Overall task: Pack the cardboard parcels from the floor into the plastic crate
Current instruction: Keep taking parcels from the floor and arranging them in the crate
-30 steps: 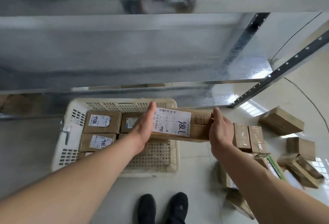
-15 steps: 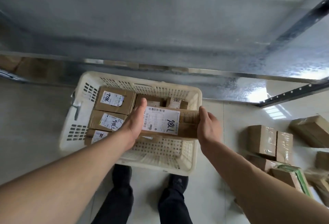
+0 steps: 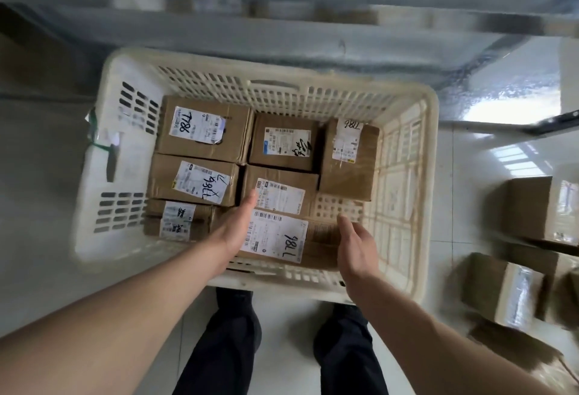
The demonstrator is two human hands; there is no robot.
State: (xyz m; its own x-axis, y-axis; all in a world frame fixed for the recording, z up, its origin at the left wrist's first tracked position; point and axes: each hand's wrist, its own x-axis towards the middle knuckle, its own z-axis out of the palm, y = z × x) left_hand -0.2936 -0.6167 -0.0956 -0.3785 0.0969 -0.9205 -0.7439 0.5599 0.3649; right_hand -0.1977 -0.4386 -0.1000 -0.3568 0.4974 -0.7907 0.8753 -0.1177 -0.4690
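Parcel "98L" (image 3: 283, 242) lies in the crate (image 3: 404, 156) near its front wall, looking stiff and light, best gripped by its short ends, between the open, flanking left hand (image 3: 235, 229) and right hand (image 3: 358, 248).

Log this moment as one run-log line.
step: parcel placement | parcel marked 98L: in crate, near side | left hand: open, touching parcel | right hand: open, beside parcel | more parcels: on floor

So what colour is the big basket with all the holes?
Creamy off-white; the plastic crate shows best in the head view.
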